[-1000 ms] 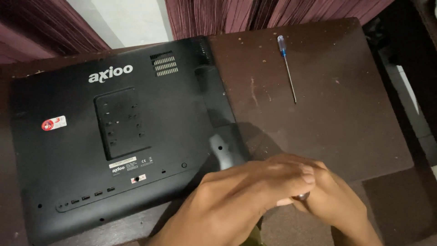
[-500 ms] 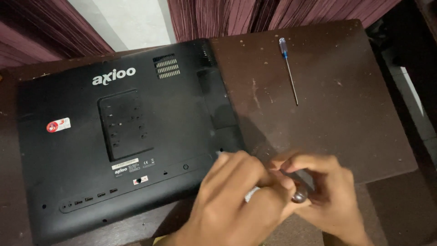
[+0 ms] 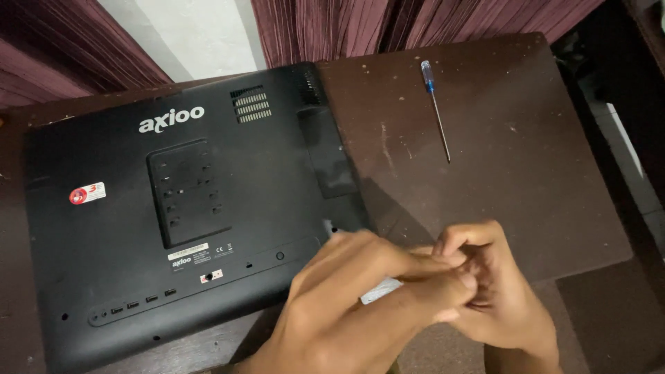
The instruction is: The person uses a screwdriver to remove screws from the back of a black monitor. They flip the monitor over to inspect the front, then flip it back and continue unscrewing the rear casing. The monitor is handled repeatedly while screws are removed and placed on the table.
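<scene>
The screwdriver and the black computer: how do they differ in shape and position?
The screwdriver is thin and long with a blue handle; the black computer is a wide flat panel. The screwdriver lies apart from the hands, while the left hand overlaps the computer's corner. Both lie flat on the brown table.

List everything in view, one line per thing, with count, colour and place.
monitor: one, black, face down on the left of the table.
screwdriver: one, blue-and-clear handle, lying apart on the table, upper right.
table: one, dark brown, scuffed.
curtains: dark red, behind the table.
wall: white, between the curtains.
small part: one, pale, mostly hidden between the hands.
left hand: one, at the monitor's lower right corner.
right hand: one, fingers pressed against the left hand.
</scene>
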